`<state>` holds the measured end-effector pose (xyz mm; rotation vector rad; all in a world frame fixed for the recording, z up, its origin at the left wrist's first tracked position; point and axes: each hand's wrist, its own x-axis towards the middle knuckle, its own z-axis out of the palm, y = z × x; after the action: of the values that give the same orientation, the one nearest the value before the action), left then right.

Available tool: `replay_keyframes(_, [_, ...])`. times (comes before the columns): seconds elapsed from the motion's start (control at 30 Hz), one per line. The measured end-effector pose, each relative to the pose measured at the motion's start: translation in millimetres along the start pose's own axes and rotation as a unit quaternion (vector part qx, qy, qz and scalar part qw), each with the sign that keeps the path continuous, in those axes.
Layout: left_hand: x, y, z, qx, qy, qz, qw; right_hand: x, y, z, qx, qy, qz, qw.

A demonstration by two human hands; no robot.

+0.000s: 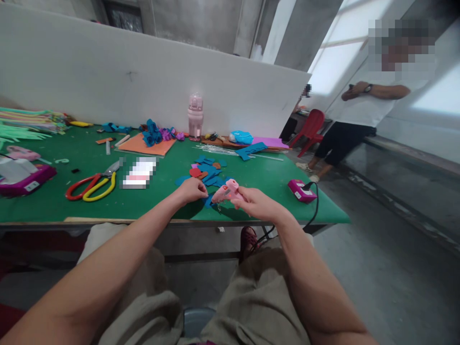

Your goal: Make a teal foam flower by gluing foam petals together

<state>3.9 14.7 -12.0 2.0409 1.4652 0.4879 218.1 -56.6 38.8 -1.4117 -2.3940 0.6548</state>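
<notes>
Green, smooth sheeting is covering the worktop (167,168), its near edge running just in front of the person. Toward the far edge, flat orange sheets (138,146) are lying stacked. Red-and-yellow-handled shears (108,175), metal-bladed with looped grips, are resting near the left part of the near edge. A translucent pink bottle (195,117) is standing upright at the far edge.

Both hands are working close to the near edge. The right hand (256,203) is grasping the pink glue gun (227,191) by its handle, its nozzle pointing toward the left hand (192,190). That one is sitting with curled fingers, tips together; whether it is pinching anything I cannot tell. The gun is looking like hard moulded plastic, probably light, stiff and rather slick; the handle is offering the safest hold, since the nozzle may be hot.

A glossy purple socket block (302,191) is lying by the near right corner. Thin, matte blue cutouts (213,167) are overlapping beyond the hands, seeming soft, bendable and easily creased, best lifted by their rims. One blue piece (208,201) is lying just beside the left fingertips.
</notes>
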Motion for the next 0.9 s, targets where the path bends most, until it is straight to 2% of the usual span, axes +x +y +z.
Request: replay_keyframes(0.9, [0.6,-1.0,-0.2,0.014,-0.001,-0.007,1.0,-1.5,0.2,-4.8,-0.01,0.004,0.03,1.0])
